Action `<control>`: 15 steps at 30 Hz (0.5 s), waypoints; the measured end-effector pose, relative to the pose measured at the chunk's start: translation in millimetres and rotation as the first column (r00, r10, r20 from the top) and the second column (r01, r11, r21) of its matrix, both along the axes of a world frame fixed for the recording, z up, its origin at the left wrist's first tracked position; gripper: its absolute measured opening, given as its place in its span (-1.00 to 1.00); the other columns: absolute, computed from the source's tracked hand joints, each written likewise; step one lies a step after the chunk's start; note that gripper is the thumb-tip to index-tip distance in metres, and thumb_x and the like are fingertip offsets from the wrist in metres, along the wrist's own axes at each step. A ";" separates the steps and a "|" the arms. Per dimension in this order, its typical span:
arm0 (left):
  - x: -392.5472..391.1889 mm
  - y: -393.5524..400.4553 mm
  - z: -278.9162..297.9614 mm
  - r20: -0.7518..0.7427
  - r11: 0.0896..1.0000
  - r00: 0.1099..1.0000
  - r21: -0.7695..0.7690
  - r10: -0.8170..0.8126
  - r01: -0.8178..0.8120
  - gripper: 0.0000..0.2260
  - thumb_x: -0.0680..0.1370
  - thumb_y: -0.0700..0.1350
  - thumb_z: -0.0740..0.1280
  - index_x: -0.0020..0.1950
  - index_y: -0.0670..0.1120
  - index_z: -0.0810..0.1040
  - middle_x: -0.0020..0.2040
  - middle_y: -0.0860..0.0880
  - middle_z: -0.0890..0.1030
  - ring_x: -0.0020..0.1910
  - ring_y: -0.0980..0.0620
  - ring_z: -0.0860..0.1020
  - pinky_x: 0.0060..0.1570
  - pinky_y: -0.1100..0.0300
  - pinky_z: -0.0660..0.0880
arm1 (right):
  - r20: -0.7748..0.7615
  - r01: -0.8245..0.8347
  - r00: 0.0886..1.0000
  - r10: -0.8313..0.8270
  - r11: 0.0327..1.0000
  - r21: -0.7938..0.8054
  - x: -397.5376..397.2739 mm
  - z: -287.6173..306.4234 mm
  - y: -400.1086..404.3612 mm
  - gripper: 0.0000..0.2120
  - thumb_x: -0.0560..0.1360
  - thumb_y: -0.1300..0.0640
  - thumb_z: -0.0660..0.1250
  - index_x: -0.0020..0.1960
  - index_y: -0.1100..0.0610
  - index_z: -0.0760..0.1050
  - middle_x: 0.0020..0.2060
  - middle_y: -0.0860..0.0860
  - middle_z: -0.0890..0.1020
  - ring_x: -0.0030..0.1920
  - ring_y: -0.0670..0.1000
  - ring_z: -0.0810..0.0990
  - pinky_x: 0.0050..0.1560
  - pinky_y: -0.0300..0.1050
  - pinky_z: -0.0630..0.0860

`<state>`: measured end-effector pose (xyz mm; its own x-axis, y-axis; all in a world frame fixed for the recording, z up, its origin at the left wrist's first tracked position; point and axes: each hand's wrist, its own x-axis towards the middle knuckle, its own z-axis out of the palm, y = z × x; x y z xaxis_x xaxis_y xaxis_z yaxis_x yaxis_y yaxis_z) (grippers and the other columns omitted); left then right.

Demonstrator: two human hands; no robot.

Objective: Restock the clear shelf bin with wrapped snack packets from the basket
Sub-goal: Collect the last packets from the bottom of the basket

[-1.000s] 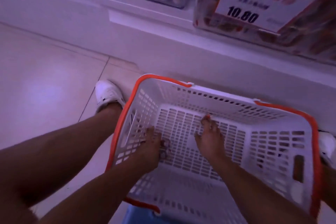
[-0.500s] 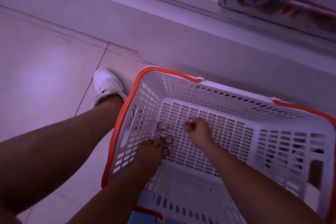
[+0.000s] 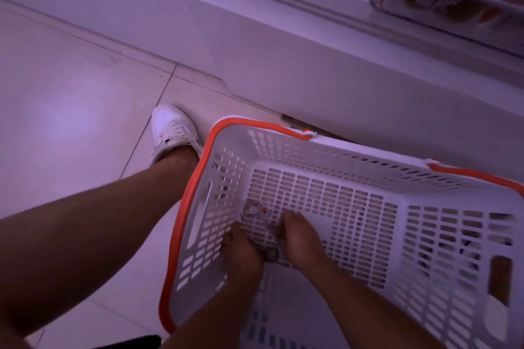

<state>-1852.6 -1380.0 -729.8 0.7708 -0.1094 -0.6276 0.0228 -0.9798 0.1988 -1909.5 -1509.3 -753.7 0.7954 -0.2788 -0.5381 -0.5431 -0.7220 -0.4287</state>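
Both hands are down in the white basket (image 3: 368,156), which stands on the floor (image 3: 71,93) below the shelf. The left hand (image 3: 242,252) and right hand (image 3: 300,238) meet over a few small wrapped snack packets (image 3: 255,210) at the basket's near-left corner; blur hides whether either has closed on one. The packets look light, crinkly and slippery, so pinching a wrapper's twisted end, or scooping several together, seems safest. The clear shelf bin (image 3: 442,0) sits up at far right.
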 end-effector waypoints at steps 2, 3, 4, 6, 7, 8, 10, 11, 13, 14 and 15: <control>3.8 2.8 -6.7 -0.008 0.980 0.982 0.069 -0.189 0.189 -0.53 0.57 -0.09 0.26 0.48 -0.08 0.28 0.31 -0.10 0.51 0.26 -0.11 0.50 0.27 0.06 0.38 | -0.063 0.281 0.960 -0.274 0.947 0.157 -0.5 0.9 -12.8 -0.88 0.55 0.11 0.30 0.07 0.10 0.47 -0.11 0.05 0.60 -0.07 0.10 0.60 -0.07 -0.06 0.51; 4.1 4.1 -6.6 0.005 0.940 0.948 0.124 -0.320 0.317 -0.48 0.57 -0.10 0.24 0.53 -0.08 0.21 0.32 -0.10 0.48 0.26 -0.11 0.48 0.27 0.06 0.38 | -0.184 0.509 0.860 -0.475 0.808 0.297 2.8 4.5 -20.2 -0.91 0.57 0.17 0.29 0.07 0.11 0.48 -0.20 0.04 0.61 -0.13 0.09 0.61 -0.13 -0.06 0.51; 5.0 4.2 -7.2 0.030 0.900 0.910 0.163 -0.414 0.404 -0.45 0.57 -0.11 0.21 0.55 -0.08 0.15 0.32 -0.10 0.47 0.25 -0.12 0.47 0.25 0.05 0.38 | -0.287 0.648 0.761 -0.582 0.655 0.389 1.8 7.9 -26.6 -0.94 0.58 0.23 0.28 0.03 0.16 0.51 -0.31 0.06 0.61 -0.20 0.08 0.62 -0.19 -0.06 0.51; 6.6 3.2 -11.1 0.024 0.861 0.876 0.196 -0.482 0.469 -0.46 0.57 -0.14 0.20 0.54 -0.09 0.14 0.31 -0.11 0.47 0.24 -0.13 0.48 0.21 0.04 0.40 | -0.445 0.747 0.658 -0.608 0.454 0.485 -9.4 10.8 -37.4 -0.95 0.56 0.26 0.32 -0.06 0.23 0.55 -0.42 0.09 0.61 -0.23 0.08 0.64 -0.24 -0.08 0.52; 8.0 2.4 -12.1 0.007 0.860 0.876 0.192 -0.482 0.472 -0.47 0.57 -0.16 0.21 0.53 -0.09 0.16 0.31 -0.12 0.46 0.23 -0.13 0.49 0.18 0.04 0.42 | -0.388 0.621 0.784 -0.484 0.619 0.482 -12.4 14.3 -39.6 -0.90 0.54 0.23 0.35 0.03 0.22 0.57 -0.34 0.08 0.63 -0.17 0.06 0.65 -0.17 -0.10 0.54; 8.5 2.0 -13.2 -0.003 0.866 0.878 0.164 -0.479 0.473 -0.48 0.57 -0.18 0.22 0.52 -0.10 0.18 0.32 -0.12 0.46 0.22 -0.13 0.50 0.17 0.04 0.43 | -0.305 0.352 0.925 -0.229 0.819 0.453 -17.8 16.7 -38.7 -0.74 0.52 0.17 0.38 0.20 0.16 0.54 -0.19 0.07 0.65 -0.09 0.03 0.63 -0.08 -0.13 0.53; 9.5 4.0 -16.9 -0.043 0.860 0.868 0.115 -0.495 0.497 -0.44 0.56 -0.21 0.24 0.54 -0.10 0.15 0.31 -0.15 0.47 0.20 -0.14 0.51 0.16 0.04 0.42 | -0.223 -0.119 0.955 0.198 0.939 0.323 -31.6 18.9 -24.0 -0.57 0.49 0.09 0.38 0.35 0.04 0.45 0.07 0.05 0.63 0.06 0.06 0.61 0.04 -0.13 0.50; 13.5 5.3 -16.5 -0.033 0.848 0.852 0.086 -0.522 0.523 -0.41 0.55 -0.22 0.24 0.56 -0.10 0.15 0.29 -0.15 0.51 0.19 -0.15 0.53 0.15 0.03 0.42 | -0.220 -0.218 0.931 0.290 0.928 0.302 -35.4 20.1 -14.1 -0.59 0.50 0.10 0.35 0.34 0.02 0.45 0.12 0.07 0.60 0.10 0.11 0.60 0.07 -0.08 0.50; 23.0 5.8 -11.3 0.107 0.785 0.790 -0.091 -0.604 0.613 -0.45 0.46 -0.28 0.31 0.46 -0.10 0.39 0.18 -0.15 0.61 0.13 -0.19 0.57 0.13 0.03 0.43 | -0.198 -0.254 0.934 0.296 0.944 0.210 -38.4 16.6 6.3 -0.65 0.54 0.18 0.27 0.32 0.07 0.47 0.20 0.13 0.55 0.17 0.19 0.54 0.12 -0.01 0.48; 29.3 2.7 -9.7 0.191 0.719 0.736 -0.160 -0.650 0.677 -0.52 0.39 -0.30 0.36 0.32 -0.12 0.54 0.12 -0.15 0.65 0.09 -0.20 0.59 0.12 0.04 0.42 | -0.170 -0.270 0.941 0.294 0.951 0.151 -40.3 15.5 12.6 -0.67 0.58 0.18 0.23 0.33 0.10 0.48 0.25 0.15 0.50 0.22 0.19 0.49 0.16 0.01 0.44; 36.6 -2.0 -8.0 0.257 0.651 0.673 -0.175 -0.694 0.739 -0.62 0.36 -0.28 0.39 0.18 -0.13 0.60 0.09 -0.14 0.65 0.09 -0.21 0.58 0.14 0.05 0.40 | -0.134 -0.303 0.941 0.311 0.950 0.075 -42.0 14.1 15.2 -0.69 0.62 0.13 0.19 0.33 0.14 0.48 0.30 0.16 0.46 0.27 0.18 0.45 0.21 0.02 0.41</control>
